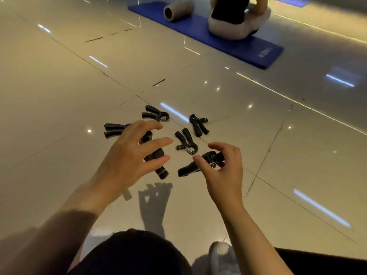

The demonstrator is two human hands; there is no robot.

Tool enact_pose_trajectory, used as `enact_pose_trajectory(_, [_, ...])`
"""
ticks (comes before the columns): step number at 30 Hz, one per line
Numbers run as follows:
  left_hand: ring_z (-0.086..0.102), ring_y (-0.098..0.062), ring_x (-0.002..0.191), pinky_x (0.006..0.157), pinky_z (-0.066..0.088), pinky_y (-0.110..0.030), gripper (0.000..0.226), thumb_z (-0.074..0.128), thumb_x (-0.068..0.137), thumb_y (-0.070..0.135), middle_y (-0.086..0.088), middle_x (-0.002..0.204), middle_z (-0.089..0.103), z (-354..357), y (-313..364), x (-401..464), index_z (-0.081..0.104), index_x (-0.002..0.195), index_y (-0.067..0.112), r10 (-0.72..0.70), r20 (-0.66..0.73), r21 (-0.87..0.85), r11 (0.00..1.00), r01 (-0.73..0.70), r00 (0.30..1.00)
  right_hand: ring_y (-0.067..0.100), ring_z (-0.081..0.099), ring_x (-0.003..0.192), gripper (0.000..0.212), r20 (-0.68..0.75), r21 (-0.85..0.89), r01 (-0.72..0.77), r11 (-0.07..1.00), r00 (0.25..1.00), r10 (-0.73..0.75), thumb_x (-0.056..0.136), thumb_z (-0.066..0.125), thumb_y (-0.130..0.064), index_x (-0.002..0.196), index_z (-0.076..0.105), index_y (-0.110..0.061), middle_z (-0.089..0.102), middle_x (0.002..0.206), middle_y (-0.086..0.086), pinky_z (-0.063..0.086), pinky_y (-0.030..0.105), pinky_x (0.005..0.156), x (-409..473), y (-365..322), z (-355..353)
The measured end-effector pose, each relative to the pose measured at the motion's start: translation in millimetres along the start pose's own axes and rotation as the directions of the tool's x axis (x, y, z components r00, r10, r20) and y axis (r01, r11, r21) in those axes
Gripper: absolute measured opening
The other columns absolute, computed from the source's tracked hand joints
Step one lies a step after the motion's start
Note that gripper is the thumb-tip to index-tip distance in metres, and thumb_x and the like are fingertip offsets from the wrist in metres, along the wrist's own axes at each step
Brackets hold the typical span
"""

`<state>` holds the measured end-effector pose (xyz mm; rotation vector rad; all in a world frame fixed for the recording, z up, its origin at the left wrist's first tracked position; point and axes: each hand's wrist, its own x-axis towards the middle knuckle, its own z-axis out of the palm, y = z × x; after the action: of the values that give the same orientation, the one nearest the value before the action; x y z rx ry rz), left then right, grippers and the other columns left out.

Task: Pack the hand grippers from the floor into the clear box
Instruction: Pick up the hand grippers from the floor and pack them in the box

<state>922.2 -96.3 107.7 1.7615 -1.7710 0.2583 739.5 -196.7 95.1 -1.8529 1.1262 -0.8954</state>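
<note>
Right hand point(222, 171) pinches one hand gripper point(200, 165) (six counted on floor point(59, 86)).

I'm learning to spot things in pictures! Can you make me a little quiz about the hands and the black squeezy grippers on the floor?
1. True or false: the right hand pinches a hand gripper.
2. Where is the left hand? A) flat on the blue mat B) spread open above a gripper on the floor C) inside a box
3. Fill in: the grey foam roller lies on the ____ mat.

Key: 1 true; 2 B; 3 blue.
</note>
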Motion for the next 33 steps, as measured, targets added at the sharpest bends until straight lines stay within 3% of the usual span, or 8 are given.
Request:
enact_pose_trajectory(4, [0.05,-0.023,0.11,0.087,0.045,-0.033,0.038,0.054,0.085,0.043,-0.008,0.121,0.054,-43,98,46,0.066,0.112,0.019,0.188,0.017,-0.023,0.982,-0.187,0.982,-0.012,0.047,0.091,0.023,-0.062,0.002,0.146,0.989,0.987,-0.145,0.08,0.071,-0.029,0.098,0.057,-0.028,0.047,0.099,-0.014,0.038,-0.002,0.073,-41,-46,-116])
enact_pose_trajectory(8, [0.049,-0.022,0.113,0.089,0.047,-0.035,0.041,0.048,0.087,0.047,-0.005,0.126,0.049,-63,202,81,0.064,0.116,0.021,0.336,0.0,-0.077,0.939,-0.335,0.942,-0.004,0.051,0.09,0.02,-0.201,-0.102,0.258,0.961,0.94,-0.274,0.081,0.069,-0.03,0.098,0.059,-0.027,0.053,0.098,-0.01,0.044,0.011,0.074,-80,-77,-232])
enact_pose_trajectory(12, [0.049,-0.02,0.111,0.089,0.046,-0.034,0.04,0.049,0.088,0.046,-0.006,0.125,0.051,-61,298,103,0.066,0.113,0.02,0.468,-0.066,-0.142,0.87,-0.473,0.881,-0.007,0.051,0.091,0.019,-0.463,-0.126,0.333,0.935,0.814,-0.352,0.084,0.069,-0.026,0.1,0.06,-0.024,0.054,0.093,-0.018,0.045,0.012,0.074,-126,-94,-325])
enact_pose_trajectory(16, [0.049,-0.025,0.115,0.093,0.045,-0.038,0.038,0.052,0.089,0.044,-0.009,0.122,0.052,-46,381,114,0.066,0.112,0.018,0.564,-0.145,-0.199,0.788,-0.582,0.813,0.002,0.055,0.091,0.019,-0.64,-0.136,0.382,0.914,0.67,-0.375,0.083,0.069,-0.023,0.099,0.062,-0.02,0.058,0.094,-0.01,0.049,0.023,0.075,-176,-105,-395])
enact_pose_trajectory(19, [0.049,-0.024,0.112,0.092,0.044,-0.033,0.038,0.051,0.088,0.046,-0.009,0.118,0.053,-30,441,117,0.066,0.111,0.019,0.63,-0.168,-0.239,0.72,-0.651,0.758,0.007,0.057,0.091,0.017,-0.665,-0.169,0.295,0.941,0.67,-0.329,0.081,0.069,-0.027,0.097,0.063,-0.026,0.06,0.093,-0.009,0.051,0.031,0.076,-214,-98,-435])
enact_pose_trajectory(27, [0.055,-0.029,0.107,0.084,0.049,-0.036,0.039,0.047,0.085,0.046,-0.011,0.114,0.058,11,589,96,0.07,0.098,0.018,0.779,-0.193,-0.408,0.489,-0.771,0.597,0.001,0.055,0.093,0.018,-0.771,-0.163,-0.047,0.986,0.63,-0.097,0.081,0.071,-0.025,0.097,0.066,-0.027,0.06,0.093,-0.013,0.049,0.025,0.076,-314,-45,-503])
enact_pose_trajectory(31, [0.055,-0.025,0.108,0.081,0.05,-0.034,0.041,0.046,0.083,0.052,-0.006,0.114,0.059,51,622,75,0.069,0.098,0.022,0.802,-0.129,-0.533,0.44,-0.723,0.583,-0.006,0.053,0.093,0.021,-0.771,-0.099,-0.265,0.959,0.63,0.095,0.079,0.073,-0.023,0.097,0.065,-0.03,0.06,0.097,-0.014,0.044,0.012,0.073,-359,1,-520])
enact_pose_trajectory(33, [0.052,-0.018,0.106,0.081,0.048,-0.031,0.041,0.045,0.082,0.055,-0.002,0.113,0.057,83,621,59,0.068,0.097,0.025,0.793,-0.043,-0.62,0.456,-0.638,0.608,-0.006,0.054,0.092,0.023,-0.758,-0.032,-0.414,0.91,0.603,0.248,0.076,0.075,-0.024,0.094,0.065,-0.031,0.06,0.098,-0.013,0.044,0.014,0.074,-381,32,-517])
